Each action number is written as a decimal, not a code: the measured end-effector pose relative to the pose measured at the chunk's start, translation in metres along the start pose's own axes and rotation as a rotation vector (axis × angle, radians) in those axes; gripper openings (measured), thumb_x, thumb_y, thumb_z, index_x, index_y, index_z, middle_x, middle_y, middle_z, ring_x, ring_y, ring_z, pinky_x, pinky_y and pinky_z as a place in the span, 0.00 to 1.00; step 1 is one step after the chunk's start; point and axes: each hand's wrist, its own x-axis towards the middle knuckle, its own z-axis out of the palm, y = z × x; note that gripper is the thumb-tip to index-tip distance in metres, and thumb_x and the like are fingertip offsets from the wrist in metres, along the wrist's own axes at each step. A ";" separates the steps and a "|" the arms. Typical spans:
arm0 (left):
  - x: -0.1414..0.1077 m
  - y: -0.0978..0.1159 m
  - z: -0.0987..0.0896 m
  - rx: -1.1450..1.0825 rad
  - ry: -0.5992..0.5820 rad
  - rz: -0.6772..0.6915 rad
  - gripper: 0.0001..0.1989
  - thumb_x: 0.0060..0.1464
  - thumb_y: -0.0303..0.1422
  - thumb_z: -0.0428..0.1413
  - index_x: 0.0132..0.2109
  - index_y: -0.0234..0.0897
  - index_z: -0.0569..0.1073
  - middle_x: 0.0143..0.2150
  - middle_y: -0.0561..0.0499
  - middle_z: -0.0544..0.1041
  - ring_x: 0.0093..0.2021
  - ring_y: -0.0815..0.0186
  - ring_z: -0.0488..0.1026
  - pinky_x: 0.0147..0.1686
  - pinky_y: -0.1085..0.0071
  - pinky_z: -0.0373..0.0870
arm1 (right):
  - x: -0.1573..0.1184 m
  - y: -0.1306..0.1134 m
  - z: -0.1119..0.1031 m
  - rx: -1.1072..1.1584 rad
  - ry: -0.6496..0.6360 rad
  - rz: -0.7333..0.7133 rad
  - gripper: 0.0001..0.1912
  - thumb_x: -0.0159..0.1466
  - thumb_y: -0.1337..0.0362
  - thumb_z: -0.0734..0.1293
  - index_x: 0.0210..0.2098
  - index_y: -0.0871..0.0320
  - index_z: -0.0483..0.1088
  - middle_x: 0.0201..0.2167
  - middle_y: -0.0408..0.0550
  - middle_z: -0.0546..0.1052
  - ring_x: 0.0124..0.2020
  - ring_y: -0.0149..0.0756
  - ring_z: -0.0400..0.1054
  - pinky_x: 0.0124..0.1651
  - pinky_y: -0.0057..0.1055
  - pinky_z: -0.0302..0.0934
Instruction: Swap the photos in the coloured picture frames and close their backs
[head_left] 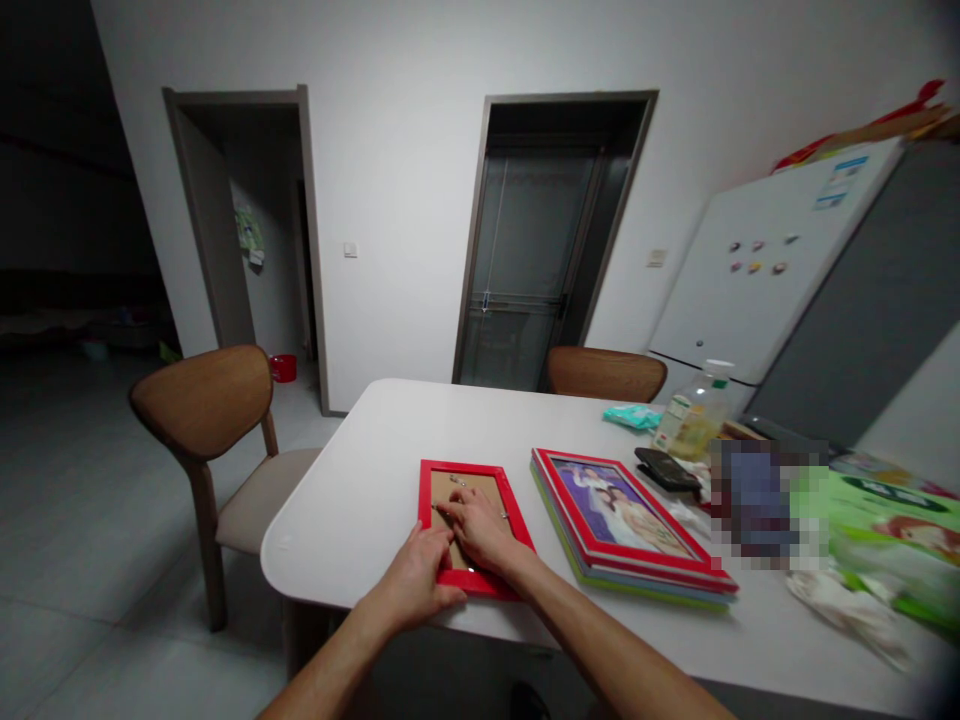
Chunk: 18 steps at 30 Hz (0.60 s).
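Observation:
A red picture frame (510, 498) lies face down near the front edge of the white table, its brown backing board (486, 487) showing. Small metal clips (457, 481) sit around the board. My left hand (416, 578) grips the frame at its lower left side, fingers over the edge. Bent over the backing, my right hand (480, 525) has its fingertips closed at the clip on the left side; the fingers partly cover it. To the right lies a stack of picture frames (637, 515), the top one red with a photo of people facing up.
Beyond the stack are a black phone-like object (666, 469), a large plastic bottle (694, 415), a teal packet (632, 417) and a green package (885, 530). Wooden chairs (206, 400) stand at the table's left and far sides. A fridge (780, 250) is at right.

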 end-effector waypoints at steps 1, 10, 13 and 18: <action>0.000 0.000 0.000 -0.002 0.001 0.001 0.24 0.37 0.33 0.60 0.44 0.37 0.65 0.34 0.52 0.70 0.39 0.60 0.65 0.50 0.62 0.53 | 0.000 0.000 0.000 -0.005 -0.001 -0.001 0.17 0.59 0.66 0.55 0.46 0.47 0.64 0.38 0.47 0.67 0.41 0.36 0.56 0.42 0.32 0.49; 0.000 0.000 0.000 0.001 0.002 -0.018 0.23 0.37 0.33 0.60 0.44 0.37 0.65 0.33 0.53 0.70 0.36 0.62 0.65 0.47 0.63 0.55 | 0.009 0.000 0.004 0.062 0.052 0.057 0.14 0.59 0.62 0.56 0.40 0.50 0.70 0.37 0.46 0.69 0.41 0.34 0.60 0.42 0.29 0.51; -0.001 0.000 0.000 0.002 -0.001 -0.021 0.23 0.36 0.33 0.60 0.43 0.37 0.65 0.33 0.53 0.70 0.37 0.62 0.65 0.48 0.63 0.55 | 0.016 0.002 0.006 0.100 0.056 0.144 0.13 0.58 0.61 0.58 0.38 0.52 0.72 0.36 0.47 0.72 0.39 0.35 0.63 0.40 0.29 0.53; -0.001 0.000 0.000 0.004 -0.006 -0.031 0.21 0.37 0.33 0.59 0.42 0.38 0.65 0.32 0.53 0.70 0.36 0.62 0.66 0.46 0.63 0.56 | 0.025 0.002 0.008 0.101 0.058 0.173 0.14 0.58 0.64 0.57 0.37 0.53 0.72 0.34 0.47 0.74 0.38 0.35 0.65 0.41 0.29 0.54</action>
